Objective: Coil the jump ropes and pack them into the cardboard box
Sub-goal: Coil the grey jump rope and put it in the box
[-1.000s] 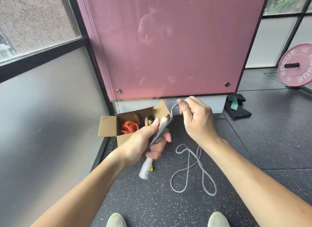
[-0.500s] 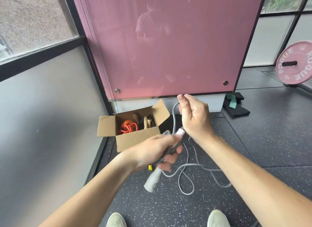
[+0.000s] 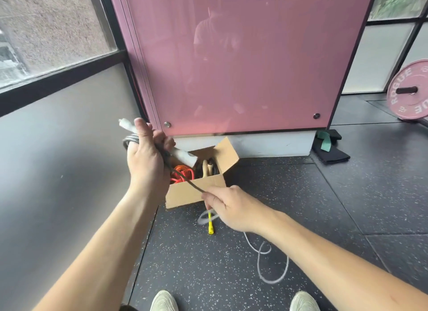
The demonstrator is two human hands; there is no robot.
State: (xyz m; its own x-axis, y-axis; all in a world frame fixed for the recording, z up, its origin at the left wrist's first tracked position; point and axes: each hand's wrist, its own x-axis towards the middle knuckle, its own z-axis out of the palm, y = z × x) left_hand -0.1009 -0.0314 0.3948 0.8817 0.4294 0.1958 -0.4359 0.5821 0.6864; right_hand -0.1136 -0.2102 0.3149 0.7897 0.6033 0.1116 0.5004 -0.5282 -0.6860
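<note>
Head-cam view, looking down at a person standing on a dark speckled gym floor (image 3: 301,206). The left hand (image 3: 148,158) is raised, fingers curled round the white handles (image 3: 183,155) of a grey jump rope plus a few finished loops of cord at its thumb side. The right hand (image 3: 231,206) sits lower and to the right, pinching the grey cord (image 3: 194,185), which runs taut btwn the two hands. The rest of the cord lies in slack loops on the floor (image 3: 271,282) by the right forearm. The handles' long axis runs diagonally: one end points up-left past the thumb, the other down-right toward the open cardboard box (image 3: 185,195). The box sits on the floor just beyond the hands, flaps up, already holding an orange rope (image 3: 188,171) and wooden handles (image 3: 206,168). A yellow handle (image 3: 210,225) lies on the floor in front of the box, partly under the right hand. Step in hand, prob.: winding the cord into a coil. To do it well, keep light tension, feed even loops of matching size onto the left hand, let the cord slide thru the right fingers w/o twisting, and watch the slack on the floor for snags or knots before it lifts.
</note>
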